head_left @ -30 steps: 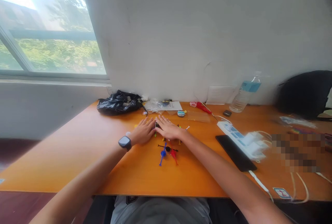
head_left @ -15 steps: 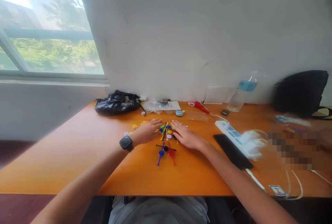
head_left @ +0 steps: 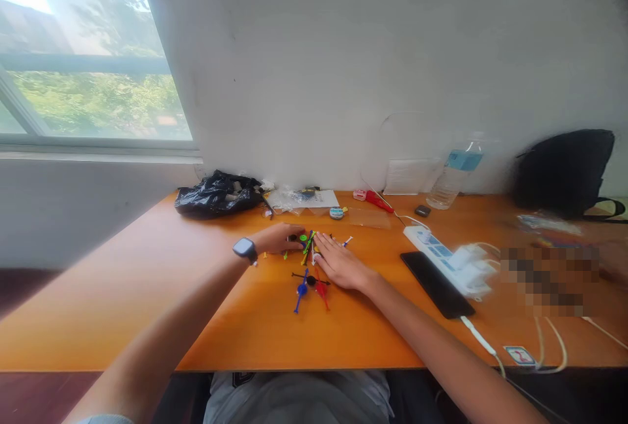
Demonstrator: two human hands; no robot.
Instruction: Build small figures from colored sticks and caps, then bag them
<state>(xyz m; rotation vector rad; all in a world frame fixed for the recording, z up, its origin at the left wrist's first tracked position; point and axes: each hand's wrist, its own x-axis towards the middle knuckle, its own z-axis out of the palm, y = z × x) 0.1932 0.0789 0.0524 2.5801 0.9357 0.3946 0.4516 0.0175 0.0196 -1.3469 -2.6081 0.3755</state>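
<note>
Small coloured plastic pieces, round discs with thin arrow-tipped rods, lie in a heap (head_left: 309, 250) at the middle of the table. My left hand (head_left: 279, 239) is at the heap's left side, fingers reaching out and thumb apart, curved around some pieces. Flat over the right part of the heap lies my right hand (head_left: 338, 262), its fingers stretched out and covering several pieces. Nearer to me, apart from the heap, a blue piece (head_left: 301, 290), a black piece (head_left: 311, 281) and a red piece (head_left: 322, 289) lie close together.
A crumpled black plastic bag (head_left: 218, 196) is at the back left. Behind the heap are a small round tin (head_left: 336, 213) and a red-handled tool (head_left: 379, 201). On the right lie a phone (head_left: 436, 284), a white power strip (head_left: 432, 250) and a bottle (head_left: 449, 178).
My hands have closed in on the heap from both sides. The right hand slid left and towards me over pieces; the left hand turned on its side, and pieces beside it were swept inward.
</note>
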